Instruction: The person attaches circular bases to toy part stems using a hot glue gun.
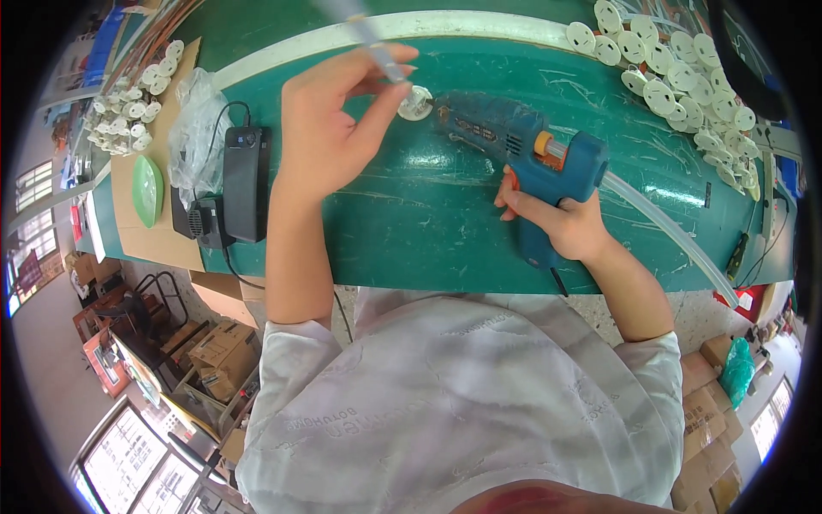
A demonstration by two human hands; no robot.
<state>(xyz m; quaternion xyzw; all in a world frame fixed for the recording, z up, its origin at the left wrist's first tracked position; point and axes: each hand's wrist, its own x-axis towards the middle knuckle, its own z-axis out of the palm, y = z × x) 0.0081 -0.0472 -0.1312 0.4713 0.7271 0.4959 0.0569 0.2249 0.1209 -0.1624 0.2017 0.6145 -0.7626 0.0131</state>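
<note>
Between the thumb and fingers of my left hand (330,128) is a thin, pale translucent rod (377,51), tilted, its upper part blurred. The rod's lower end meets a small round white disc (416,104) close to the green tabletop; whether the disc touches the table I cannot tell. My right hand (569,224) grips the handle of a blue glue gun (492,124), a finger at its orange trigger. The gun's nozzle points left, just beside the disc. From the back of the gun a long clear glue stick (672,231) runs out toward the table's near right edge.
White discs on stems lie piled at the far right (659,94) and far left (128,120). On the left are cardboard (128,218), a green leaf-shaped dish (147,191), a clear plastic bag (201,128) and a black corded device (247,184). A screwdriver (738,255) lies near the right edge.
</note>
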